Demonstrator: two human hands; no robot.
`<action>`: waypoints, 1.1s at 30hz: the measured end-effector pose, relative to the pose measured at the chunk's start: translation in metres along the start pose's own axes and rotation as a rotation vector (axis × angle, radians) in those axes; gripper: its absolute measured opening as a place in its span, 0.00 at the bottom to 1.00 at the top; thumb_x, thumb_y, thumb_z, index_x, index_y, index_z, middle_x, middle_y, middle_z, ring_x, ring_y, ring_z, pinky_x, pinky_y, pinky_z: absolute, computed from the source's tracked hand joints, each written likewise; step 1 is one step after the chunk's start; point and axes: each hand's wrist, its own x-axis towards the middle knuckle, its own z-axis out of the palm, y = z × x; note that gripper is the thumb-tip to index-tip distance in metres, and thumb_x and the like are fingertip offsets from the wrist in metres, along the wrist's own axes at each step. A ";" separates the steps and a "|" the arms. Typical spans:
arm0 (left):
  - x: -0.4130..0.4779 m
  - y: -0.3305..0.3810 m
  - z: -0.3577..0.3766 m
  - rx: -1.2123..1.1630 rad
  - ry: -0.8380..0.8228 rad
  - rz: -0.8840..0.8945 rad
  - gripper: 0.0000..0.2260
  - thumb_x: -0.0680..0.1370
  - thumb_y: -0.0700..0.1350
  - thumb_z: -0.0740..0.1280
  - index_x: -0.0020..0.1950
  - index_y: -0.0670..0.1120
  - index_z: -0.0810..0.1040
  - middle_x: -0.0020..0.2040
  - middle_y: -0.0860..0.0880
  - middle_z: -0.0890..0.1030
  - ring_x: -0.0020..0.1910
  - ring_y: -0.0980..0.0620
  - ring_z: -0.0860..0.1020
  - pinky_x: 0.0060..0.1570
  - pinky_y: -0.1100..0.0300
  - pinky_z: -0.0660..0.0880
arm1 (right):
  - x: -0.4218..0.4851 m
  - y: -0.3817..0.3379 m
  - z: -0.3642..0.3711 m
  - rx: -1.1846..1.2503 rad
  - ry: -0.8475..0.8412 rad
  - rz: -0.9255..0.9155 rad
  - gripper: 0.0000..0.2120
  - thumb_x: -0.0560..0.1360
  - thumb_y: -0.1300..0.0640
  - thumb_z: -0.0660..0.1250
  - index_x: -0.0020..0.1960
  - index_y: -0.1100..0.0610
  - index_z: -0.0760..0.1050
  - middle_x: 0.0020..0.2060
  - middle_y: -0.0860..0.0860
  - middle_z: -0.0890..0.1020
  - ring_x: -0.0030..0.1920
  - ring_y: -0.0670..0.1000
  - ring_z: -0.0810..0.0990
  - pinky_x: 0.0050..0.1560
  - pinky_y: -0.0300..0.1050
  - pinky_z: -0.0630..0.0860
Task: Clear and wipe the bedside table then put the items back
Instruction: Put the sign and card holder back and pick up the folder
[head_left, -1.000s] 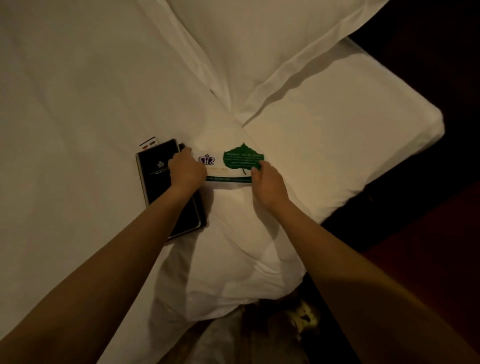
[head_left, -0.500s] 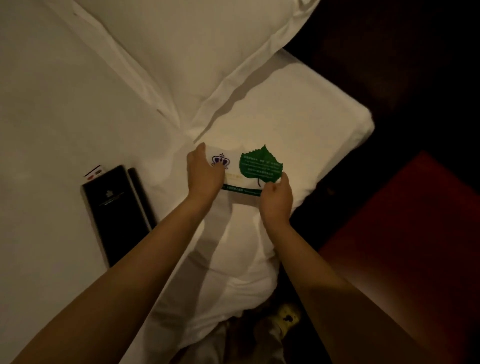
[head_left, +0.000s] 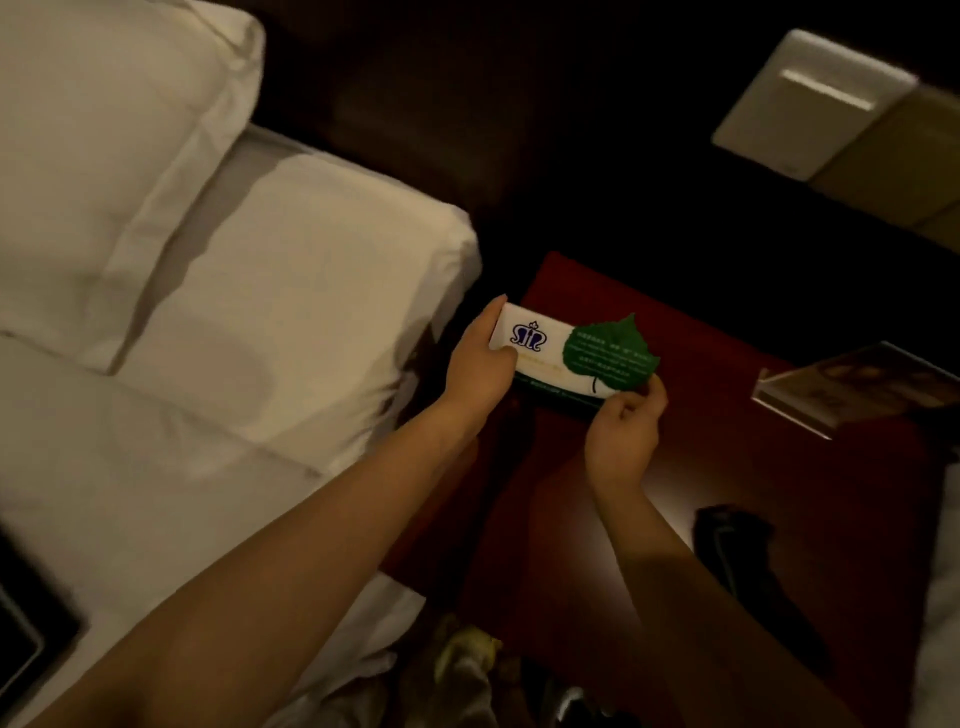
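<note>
Card over bedside table edge

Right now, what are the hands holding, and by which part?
The white card with the green leaf: the left hand grips its left end, the right hand pinches its lower right edge.

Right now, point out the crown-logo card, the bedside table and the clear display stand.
crown-logo card (head_left: 540, 370): head view, white face below the logo.
bedside table (head_left: 727, 467): head view, bare red top.
clear display stand (head_left: 862, 387): head view, tilted face.
</note>
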 end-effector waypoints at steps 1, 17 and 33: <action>0.005 0.003 0.015 0.015 -0.031 0.003 0.28 0.76 0.31 0.56 0.74 0.51 0.61 0.67 0.49 0.73 0.63 0.54 0.71 0.65 0.53 0.71 | 0.011 0.002 -0.010 0.006 0.005 0.009 0.23 0.80 0.62 0.53 0.74 0.59 0.54 0.47 0.52 0.74 0.44 0.54 0.75 0.44 0.44 0.68; 0.090 0.004 0.140 0.168 -0.169 0.171 0.28 0.73 0.27 0.58 0.70 0.47 0.63 0.59 0.51 0.76 0.60 0.51 0.75 0.56 0.53 0.78 | 0.127 0.029 -0.070 0.080 -0.199 -0.021 0.35 0.77 0.68 0.56 0.76 0.55 0.39 0.69 0.53 0.70 0.62 0.44 0.67 0.65 0.52 0.71; 0.098 -0.001 0.138 0.240 -0.112 0.221 0.31 0.74 0.32 0.64 0.74 0.46 0.57 0.65 0.53 0.71 0.62 0.59 0.69 0.48 0.75 0.73 | 0.128 0.026 -0.066 0.115 -0.110 0.014 0.37 0.74 0.69 0.60 0.76 0.58 0.43 0.75 0.57 0.56 0.73 0.54 0.62 0.71 0.52 0.66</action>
